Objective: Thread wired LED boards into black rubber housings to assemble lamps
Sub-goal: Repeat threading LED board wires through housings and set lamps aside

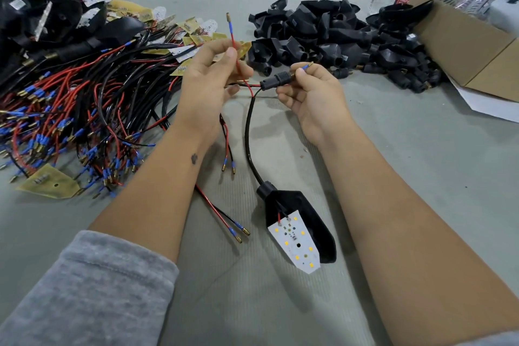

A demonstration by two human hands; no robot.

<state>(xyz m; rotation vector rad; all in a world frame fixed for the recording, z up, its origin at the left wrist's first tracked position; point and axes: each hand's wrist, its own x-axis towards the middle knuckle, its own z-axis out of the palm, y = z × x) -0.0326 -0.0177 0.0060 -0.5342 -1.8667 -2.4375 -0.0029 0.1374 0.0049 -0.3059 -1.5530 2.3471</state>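
Now the left hand (213, 76) pinches the red wire (234, 45) upright, while the right hand (306, 93) grips the small black collar (276, 80) and a blue-tipped lead (307, 65). Down on the table (421, 163), the LED board (296, 241) sits half inside its black rubber housing (311, 222). Threading seems underway; next, feed the red wire through the collar.

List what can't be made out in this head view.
- Black wire's path through the small black connector: hidden inside it and behind the right hand.
- Black bag pile: cut off by the left edge.
- Print on the yellow boards: too small.
- Left hand fingertips: hidden behind the hand itself.
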